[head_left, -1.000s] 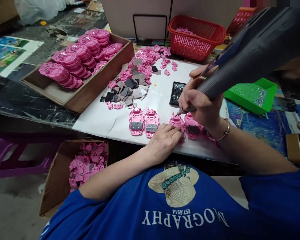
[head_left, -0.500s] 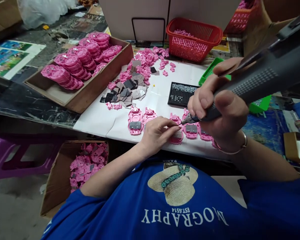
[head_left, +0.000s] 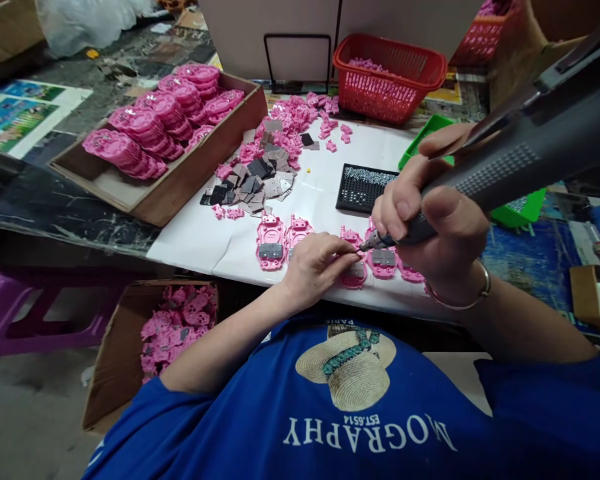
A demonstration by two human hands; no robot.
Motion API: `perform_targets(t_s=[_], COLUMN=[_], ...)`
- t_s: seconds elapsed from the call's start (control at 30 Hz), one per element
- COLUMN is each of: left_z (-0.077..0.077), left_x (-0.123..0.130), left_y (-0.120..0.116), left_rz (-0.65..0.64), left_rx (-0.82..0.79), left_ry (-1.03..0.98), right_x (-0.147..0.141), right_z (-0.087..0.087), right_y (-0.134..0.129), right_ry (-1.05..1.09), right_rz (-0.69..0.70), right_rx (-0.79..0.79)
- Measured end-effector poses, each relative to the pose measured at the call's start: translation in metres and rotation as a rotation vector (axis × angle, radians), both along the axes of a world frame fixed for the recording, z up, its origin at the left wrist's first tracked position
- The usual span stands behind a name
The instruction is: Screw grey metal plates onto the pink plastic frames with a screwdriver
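My right hand (head_left: pixel 437 230) is wrapped around a grey electric screwdriver (head_left: pixel 500 163), which slants down to the left. Its thin bit reaches the fingertips of my left hand (head_left: pixel 317 267), pinched together over the row of pink plastic housings. Whatever lies between those fingertips is too small to make out. Just beneath the bit is a pink housing (head_left: pixel 353 279) with a grey plate in it. Another pink housing (head_left: pixel 381 263) with a grey plate lies to its right, partly covered by the screwdriver. Left of my left hand sits a further pink housing (head_left: pixel 271 233); its neighbour is half hidden.
Behind the hands lies a black perforated tray (head_left: pixel 363 200) of small screws, with green bins (head_left: pixel 523 212) near it. Loose grey plates (head_left: pixel 260 170) and small pink parts (head_left: pixel 295 117) are heaped mid-table. A cardboard tray (head_left: pixel 155 207) holds stacked pink pieces; a red basket (head_left: pixel 390 83) stands behind.
The screwdriver and my right hand have shifted slightly left and down, bringing the tool's nose closer to my left fingertips. My left hand stays nearly in place.
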State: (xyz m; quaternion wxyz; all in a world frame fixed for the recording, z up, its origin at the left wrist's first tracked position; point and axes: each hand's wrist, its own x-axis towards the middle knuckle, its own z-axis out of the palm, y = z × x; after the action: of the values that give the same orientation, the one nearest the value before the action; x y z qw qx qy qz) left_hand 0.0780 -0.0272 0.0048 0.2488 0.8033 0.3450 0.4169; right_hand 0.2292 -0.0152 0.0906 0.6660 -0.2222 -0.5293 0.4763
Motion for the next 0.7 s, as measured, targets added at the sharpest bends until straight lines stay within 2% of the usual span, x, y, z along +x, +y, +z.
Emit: perform_targets(t_s=[0.1, 0.2, 0.27, 0.37, 0.5, 0.7], left_z=[0.000, 0.002, 0.002, 0.001, 0.000, 0.002], left_x=[0.000, -0.001, 0.000, 0.002, 0.007, 0.008], left_y=[-0.001, -0.004, -0.009, -0.017, -0.022, -0.022], left_rz=[-0.007, 0.036, 0.045, -0.010, -0.041, -0.023], left_rx=[0.041, 0.126, 0.238, 0.353, 0.368, 0.370], left_ry=[0.021, 0.076, 0.191, 0.437, 0.613, 0.636], right_x=[0.001, 0.003, 0.005, 0.007, 0.006, 0.003], right_z=[-0.001, -0.006, -0.012, -0.022, -0.031, -0.039], right_y=[0.001, 0.006, 0.011, 0.018, 0.022, 0.026], right_ry=[-0.007, -0.044, -0.081, -0.144, -0.184, -0.123], right_rz=[0.010, -0.041, -0.102, -0.179, -0.199, -0.163], right_rx=[-0.009, -0.019, 0.003, 0.009, -0.038, 0.036])
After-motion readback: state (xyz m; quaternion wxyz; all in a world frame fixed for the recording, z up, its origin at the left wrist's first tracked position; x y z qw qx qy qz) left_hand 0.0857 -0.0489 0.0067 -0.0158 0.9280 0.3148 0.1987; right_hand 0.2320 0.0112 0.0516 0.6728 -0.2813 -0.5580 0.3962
